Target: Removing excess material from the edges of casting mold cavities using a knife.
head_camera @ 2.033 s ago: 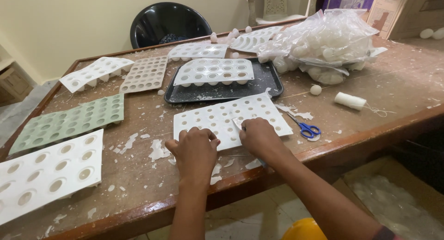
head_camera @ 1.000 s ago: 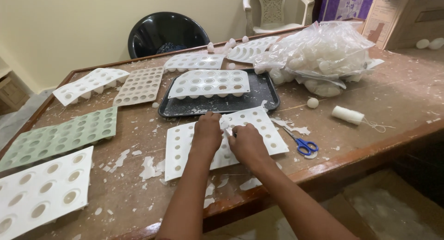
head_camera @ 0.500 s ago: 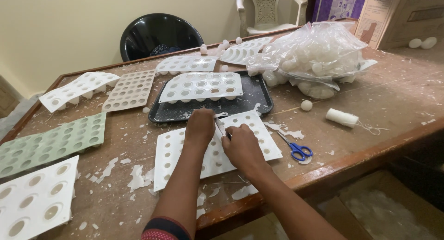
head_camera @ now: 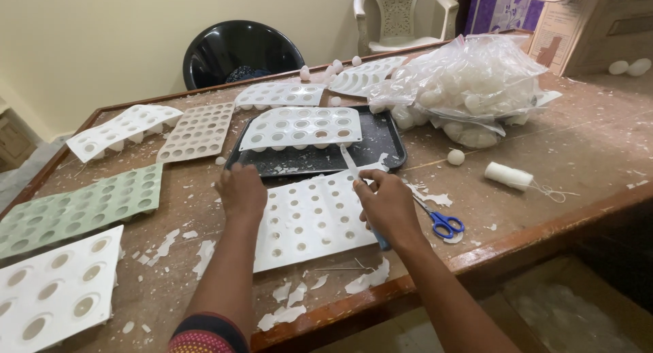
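The left hand (head_camera: 241, 192) is laid flat, fingers closed, on the far-left edge of the white mould (head_camera: 309, 220), which lies at the table's near edge, directly ahead. The right hand (head_camera: 389, 205) is closed on a thin blade-like tool (head_camera: 350, 164) whose tip points to 12 o'clock over the mould's far-right corner; a blue handle shows below the wrist. In judgement, the mould is best pinned firmly while the tool is drawn along the edge in short strokes, kept shallow so the cavities are not cut. At 12 o'clock a black tray (head_camera: 384, 145) carrying another mould is almost touched by the working mould, so little room is left for the tool tip. Scissors (head_camera: 441, 222) lie just beside the right wrist at 3 o'clock, and could be knocked. A thread spool (head_camera: 509, 176) and bag (head_camera: 469, 88) lie toward 2 o'clock; a green mould (head_camera: 75, 210) at 9 o'clock. White flakes (head_camera: 286, 305) litter the table (head_camera: 578, 149).
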